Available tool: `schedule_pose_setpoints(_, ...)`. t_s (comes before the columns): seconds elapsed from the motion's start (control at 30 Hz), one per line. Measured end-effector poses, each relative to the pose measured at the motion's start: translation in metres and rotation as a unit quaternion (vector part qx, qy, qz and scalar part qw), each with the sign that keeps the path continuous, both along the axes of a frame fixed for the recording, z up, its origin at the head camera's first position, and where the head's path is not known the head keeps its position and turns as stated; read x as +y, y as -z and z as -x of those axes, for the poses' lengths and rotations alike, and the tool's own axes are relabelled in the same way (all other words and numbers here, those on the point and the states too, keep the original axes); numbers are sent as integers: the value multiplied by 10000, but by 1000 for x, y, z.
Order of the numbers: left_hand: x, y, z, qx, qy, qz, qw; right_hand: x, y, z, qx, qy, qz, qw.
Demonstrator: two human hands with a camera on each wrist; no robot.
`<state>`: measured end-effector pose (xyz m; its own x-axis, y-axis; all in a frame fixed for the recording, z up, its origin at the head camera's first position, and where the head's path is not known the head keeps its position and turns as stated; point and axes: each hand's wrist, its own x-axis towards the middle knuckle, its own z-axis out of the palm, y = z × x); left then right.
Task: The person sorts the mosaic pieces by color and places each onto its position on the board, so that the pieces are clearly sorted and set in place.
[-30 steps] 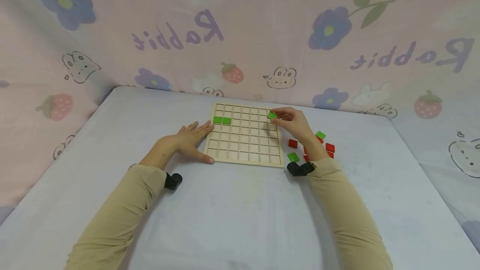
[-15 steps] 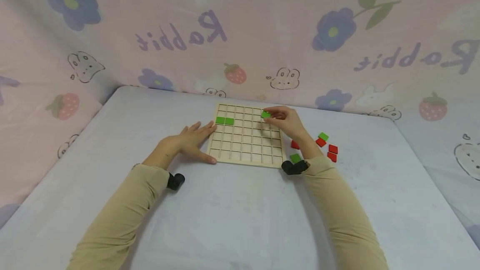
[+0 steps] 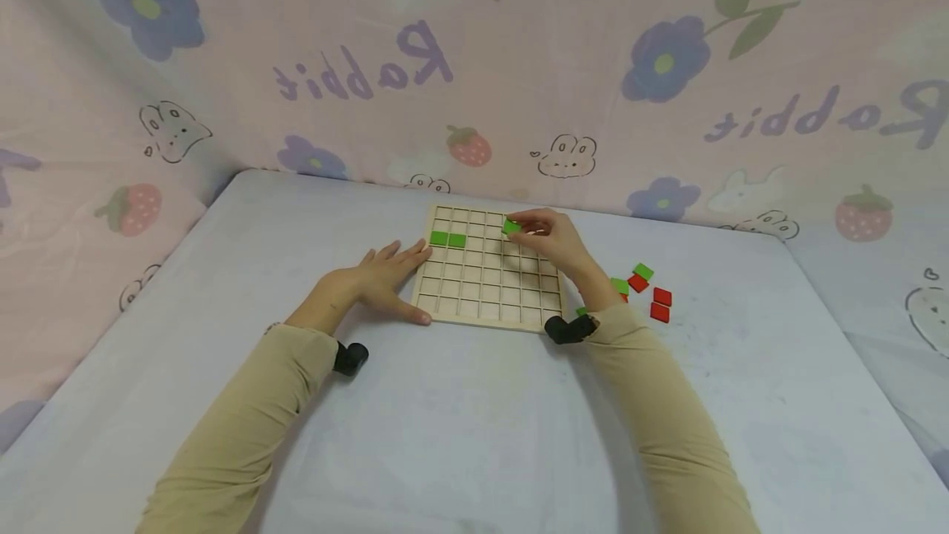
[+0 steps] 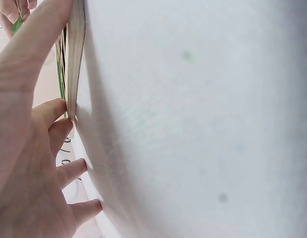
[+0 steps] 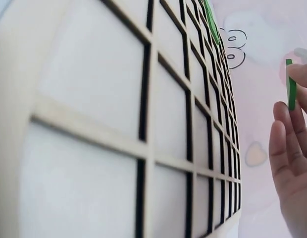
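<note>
A pale wooden grid board (image 3: 489, 326) lies on the table, with two green tiles (image 3: 448, 240) side by side in its left columns, second row from the back. My left hand (image 3: 381, 283) rests at the board's left edge, fingers spread and straight; in the left wrist view the fingertips (image 4: 62, 106) touch the frame. Between thumb and fingers, my right hand (image 3: 552, 241) pinches a green square tile (image 3: 511, 227) over the board's back rows. The right wrist view shows this held tile (image 5: 291, 84) edge-on, raised above the grid.
Right of the board lie loose red tiles (image 3: 661, 297) and green tiles (image 3: 642, 271), some partly hidden behind the right forearm. A patterned cloth (image 3: 504, 105) hangs behind the white table (image 3: 460, 427).
My right hand has moved left across the back of the board with the green tile still pinched. My left hand keeps its place at the board's edge. The head view has shifted slightly.
</note>
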<state>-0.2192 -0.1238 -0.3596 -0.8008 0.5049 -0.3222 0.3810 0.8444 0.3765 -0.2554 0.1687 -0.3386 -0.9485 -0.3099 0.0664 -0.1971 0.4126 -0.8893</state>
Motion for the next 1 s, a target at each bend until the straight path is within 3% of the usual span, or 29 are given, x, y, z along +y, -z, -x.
schedule_pose_setpoints(0.17, -1, 0, -1, 3, -3, 19, 10000, -2, 21, 19, 180, 4, -158, 9997)
schedule_pose_setpoints(0.43, -1, 0, -1, 15, 30, 12, 10000, -13, 27, 23, 246, -94, -437, 9987)
schedule_pose_setpoints(0.7, -1, -1, 0, 2, 36, 3, 10000, -21, 31, 27, -184, -116, -297, 9993)
schedule_pose_setpoints(1.0, -1, 0, 1, 24, 42, 5, 10000, -29, 33, 30, -389, -64, -736, 9965)
